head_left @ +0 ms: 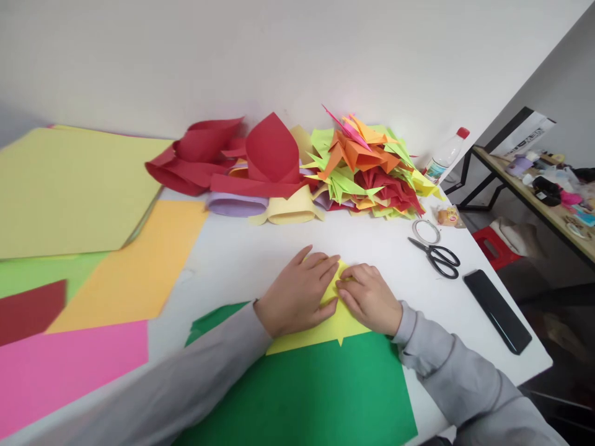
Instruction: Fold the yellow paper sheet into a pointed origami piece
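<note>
A piece of yellow paper with a small pointed tab at its lower edge lies on a large green paper sheet. My left hand rests on the yellow paper, fingers stretched out and thumb apart, pointing right. My right hand has curled fingers that seem to pinch the yellow paper near its middle. Only a short gap separates the fingertips of both hands. Beneath the palms, part of the yellow paper is hidden.
Folded red paper shapes and a pile of colourful pointed paper pieces line the wall. Scissors, a tape roll, a black phone-like slab and a bottle are at right. Coloured sheets spread at left.
</note>
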`<state>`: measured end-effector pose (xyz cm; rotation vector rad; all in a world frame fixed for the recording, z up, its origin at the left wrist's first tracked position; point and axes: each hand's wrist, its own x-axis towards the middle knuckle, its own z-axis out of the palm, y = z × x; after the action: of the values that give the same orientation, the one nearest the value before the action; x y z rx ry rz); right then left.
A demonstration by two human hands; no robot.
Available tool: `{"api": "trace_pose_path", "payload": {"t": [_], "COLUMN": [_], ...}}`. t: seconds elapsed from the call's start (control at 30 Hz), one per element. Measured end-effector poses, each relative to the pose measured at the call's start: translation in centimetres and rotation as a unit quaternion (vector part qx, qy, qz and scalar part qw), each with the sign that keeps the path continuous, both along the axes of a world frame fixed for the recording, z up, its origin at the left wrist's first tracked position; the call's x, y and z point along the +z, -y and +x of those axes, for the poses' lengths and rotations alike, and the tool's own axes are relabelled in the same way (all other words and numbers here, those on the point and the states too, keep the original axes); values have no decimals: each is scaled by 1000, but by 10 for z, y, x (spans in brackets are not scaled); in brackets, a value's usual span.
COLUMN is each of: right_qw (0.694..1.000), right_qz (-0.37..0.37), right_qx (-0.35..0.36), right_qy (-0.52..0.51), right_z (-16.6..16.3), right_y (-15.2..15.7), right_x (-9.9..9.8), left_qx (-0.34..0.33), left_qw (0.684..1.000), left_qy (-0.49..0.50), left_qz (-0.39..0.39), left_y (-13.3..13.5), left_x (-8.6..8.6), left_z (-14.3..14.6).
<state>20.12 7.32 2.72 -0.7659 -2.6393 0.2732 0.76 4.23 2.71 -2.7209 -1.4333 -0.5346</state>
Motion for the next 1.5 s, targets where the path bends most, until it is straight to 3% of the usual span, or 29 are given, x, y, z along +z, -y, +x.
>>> {"api": "trace_pose_path", "payload": {"t": [0.27,0.63,0.83,1.23,1.37,1.5], "right_qw": [997,988,986,999,998,993], "right_qz": [-20,115,137,47,-27,-77], "right_qx": [-63,-17,-6,-3,-45,-84], "right_qy": [49,105,93,4,-37,-12], "right_z": [-8,-11,-10,-2,-4,-12], "right_y": [-3,4,12,12,9,2], "right_x": [4,5,7,0,-1,3], "left_qx": [27,31,38,-12,-15,5], "left_qw": [999,999,999,999,999,998], "left_qy": [17,-31,-32,14,20,44], "left_qz": [-16,-5,-19,-29,-37,-38], "left_y": [0,1,0,-3,-3,-2], "left_x": [2,5,6,-2,-3,-3], "left_z": [4,6,5,-7,-8,-4]}}
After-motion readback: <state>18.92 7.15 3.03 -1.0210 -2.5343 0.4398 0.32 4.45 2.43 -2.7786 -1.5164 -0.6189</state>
